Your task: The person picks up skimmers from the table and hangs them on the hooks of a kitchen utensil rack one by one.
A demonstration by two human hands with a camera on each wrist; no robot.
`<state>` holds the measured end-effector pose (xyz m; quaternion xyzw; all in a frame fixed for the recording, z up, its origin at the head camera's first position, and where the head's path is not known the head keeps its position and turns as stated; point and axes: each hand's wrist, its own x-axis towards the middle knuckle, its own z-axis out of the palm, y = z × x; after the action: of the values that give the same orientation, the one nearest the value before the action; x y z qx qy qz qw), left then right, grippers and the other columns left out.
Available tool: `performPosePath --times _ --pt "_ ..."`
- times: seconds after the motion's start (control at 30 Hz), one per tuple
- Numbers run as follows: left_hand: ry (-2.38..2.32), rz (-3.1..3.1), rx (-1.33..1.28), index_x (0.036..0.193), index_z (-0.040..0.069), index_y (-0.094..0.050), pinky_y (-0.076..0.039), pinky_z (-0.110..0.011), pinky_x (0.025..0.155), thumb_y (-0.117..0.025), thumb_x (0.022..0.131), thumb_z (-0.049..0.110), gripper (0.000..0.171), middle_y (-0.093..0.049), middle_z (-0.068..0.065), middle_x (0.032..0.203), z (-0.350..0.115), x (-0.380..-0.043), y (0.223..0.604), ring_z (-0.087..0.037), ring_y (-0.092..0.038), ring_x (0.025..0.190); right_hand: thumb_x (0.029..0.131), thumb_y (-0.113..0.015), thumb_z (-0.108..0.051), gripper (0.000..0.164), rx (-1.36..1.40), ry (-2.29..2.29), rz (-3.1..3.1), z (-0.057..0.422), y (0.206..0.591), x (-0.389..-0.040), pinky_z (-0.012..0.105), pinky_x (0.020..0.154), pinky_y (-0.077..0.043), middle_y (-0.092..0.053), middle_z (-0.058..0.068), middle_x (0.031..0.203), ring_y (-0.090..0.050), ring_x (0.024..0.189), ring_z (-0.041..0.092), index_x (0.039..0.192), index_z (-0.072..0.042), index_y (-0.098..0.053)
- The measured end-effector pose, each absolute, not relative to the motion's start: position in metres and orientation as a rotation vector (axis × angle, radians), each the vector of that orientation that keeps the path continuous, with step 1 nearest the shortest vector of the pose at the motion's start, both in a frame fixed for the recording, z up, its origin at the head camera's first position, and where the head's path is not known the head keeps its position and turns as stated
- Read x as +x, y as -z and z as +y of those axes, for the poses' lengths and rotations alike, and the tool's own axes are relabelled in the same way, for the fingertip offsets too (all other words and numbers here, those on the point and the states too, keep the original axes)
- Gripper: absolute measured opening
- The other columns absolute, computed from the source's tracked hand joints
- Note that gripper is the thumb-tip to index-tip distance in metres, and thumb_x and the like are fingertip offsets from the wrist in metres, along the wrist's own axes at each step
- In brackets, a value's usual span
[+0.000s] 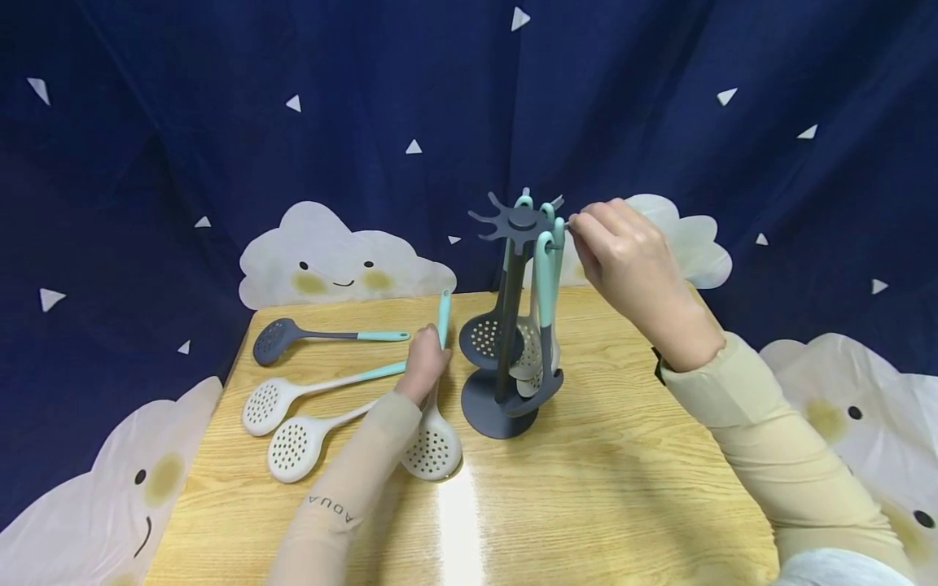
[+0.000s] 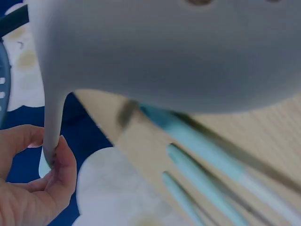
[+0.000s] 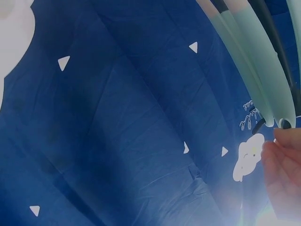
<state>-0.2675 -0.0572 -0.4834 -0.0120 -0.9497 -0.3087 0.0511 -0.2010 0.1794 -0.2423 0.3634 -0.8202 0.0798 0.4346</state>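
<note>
My left hand pinches the neck of a white skimmer with a turquoise handle. Its perforated head points toward me, close over the table, and fills the top of the left wrist view. To the right of it stands a dark grey utensil stand with a hooked top. My right hand pinches the tip of one hook on the stand's right side, beside the hung turquoise handles. On the stand hang a dark skimmer, a dark ladle and pale perforated utensils partly hidden behind it.
At the left of the wooden table lie a dark skimmer and two white skimmers, one farther back and one nearer, handles pointing right. A dark blue curtain with white triangles and clouds hangs behind the table.
</note>
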Motion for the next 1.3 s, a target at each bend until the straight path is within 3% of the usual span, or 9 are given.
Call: performPosePath --times 0.17,0.7,1.3 --pt "0.979 -2.828 -0.093 0.090 -0.008 -0.054 -0.050 -0.035 0.057 -0.062 0.074 -0.002 0.019 -0.054 -0.016 0.078 -0.059 -0.254 0.461 -0.027 -0.055 0.066 0.084 -0.051 0.007 0.006 0.906 -0.199 -2.044 0.179 0.243 -0.201 0.033 0.059 -0.046 -0.058 0.015 0.077 -0.051 0.068 0.028 0.082 0.006 -0.057" --pt "1.023 -2.353 -0.391 0.100 -0.005 -0.055 -0.048 -0.032 0.055 -0.057 0.075 -0.004 0.025 -0.055 -0.013 0.081 -0.065 -0.194 0.388 -0.022 -0.057 0.067 0.084 -0.051 0.008 0.007 0.910 -0.214 -2.025 0.178 0.243 -0.202 0.034 0.058 -0.045 -0.057 0.015 0.076 -0.051 0.067 0.028 0.081 0.005 -0.056" --pt "0.904 -2.015 -0.681 0.096 -0.007 -0.053 -0.047 -0.028 0.053 -0.058 0.069 -0.007 0.027 -0.052 -0.012 0.075 -0.042 -0.148 0.339 -0.019 -0.051 0.062 0.083 -0.051 0.009 0.007 0.905 -0.221 -2.020 0.179 0.243 -0.202 0.034 0.058 -0.045 -0.057 0.014 0.075 -0.050 0.066 0.028 0.081 0.006 -0.056"
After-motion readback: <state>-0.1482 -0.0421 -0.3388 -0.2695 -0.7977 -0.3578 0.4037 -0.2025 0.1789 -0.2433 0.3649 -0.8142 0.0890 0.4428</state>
